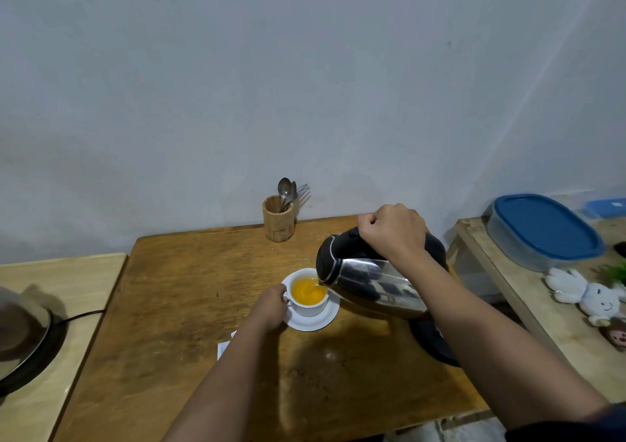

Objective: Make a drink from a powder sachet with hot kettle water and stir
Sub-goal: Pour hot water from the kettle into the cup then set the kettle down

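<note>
We are in the middle of the pour. Our right hand point(391, 229) is clamped around the black handle of the steel kettle point(369, 280), which is tipped forward with its spout over the rim of the white cup point(310, 306). Our left hand point(271, 306) is closed on the cup's handle, steadying it on its white saucer point(313, 323). The two hands are apart, with the cup and the kettle's body between them.

The liquid in the cup point(308, 291) is already orange and looks roughly half to two-thirds up the wall, so we judge that the powder has gone in and the water is partly poured. A white scrap point(224, 348) just beside our left forearm may be the emptied sachet, but too little of it shows to be sure. The black kettle base point(432, 343) sits under our right forearm, waiting for the kettle's return.

What is left, as far as we can tell: finish the pour, set the kettle back, and stir. No spoon is in the cup yet. Spoons point(286, 189) stand in the wooden holder point(278, 219) beyond both hands, at the far edge of the table point(176, 306).

We can read no brand, label or writing anywhere: the kettle shows only reflections and the white scrap is blank from here.
</note>
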`<state>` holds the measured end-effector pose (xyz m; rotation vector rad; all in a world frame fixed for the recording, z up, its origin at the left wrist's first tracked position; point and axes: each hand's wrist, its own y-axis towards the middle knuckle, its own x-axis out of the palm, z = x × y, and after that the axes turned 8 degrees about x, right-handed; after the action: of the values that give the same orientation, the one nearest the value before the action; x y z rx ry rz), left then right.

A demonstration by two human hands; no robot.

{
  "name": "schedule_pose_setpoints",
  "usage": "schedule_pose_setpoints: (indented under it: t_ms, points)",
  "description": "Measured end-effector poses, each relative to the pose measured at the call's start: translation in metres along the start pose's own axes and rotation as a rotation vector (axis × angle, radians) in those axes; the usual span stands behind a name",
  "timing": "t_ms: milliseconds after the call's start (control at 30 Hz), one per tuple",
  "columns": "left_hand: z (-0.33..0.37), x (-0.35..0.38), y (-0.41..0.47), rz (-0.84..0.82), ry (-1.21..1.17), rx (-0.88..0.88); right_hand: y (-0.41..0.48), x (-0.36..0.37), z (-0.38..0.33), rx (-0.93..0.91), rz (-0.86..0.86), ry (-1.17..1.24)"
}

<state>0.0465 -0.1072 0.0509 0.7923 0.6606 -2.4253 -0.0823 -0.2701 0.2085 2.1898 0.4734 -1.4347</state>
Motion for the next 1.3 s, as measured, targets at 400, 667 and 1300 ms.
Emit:
schedule_pose_setpoints:
  t_ms: [400,667,1300]
  points:
    - [-0.003,0.001,0.003,-0.002,0.024,0.004,0.000,-0.002,0.001,-0.007,0.015,-0.022]
    - [0.000,0.001,0.003,0.013,0.061,-0.015,-0.001,0.002,0.003,-0.006,0.016,-0.021]
    - [0.004,0.014,0.004,0.100,0.074,-0.053,-0.007,-0.009,0.044,0.425,0.098,0.347]
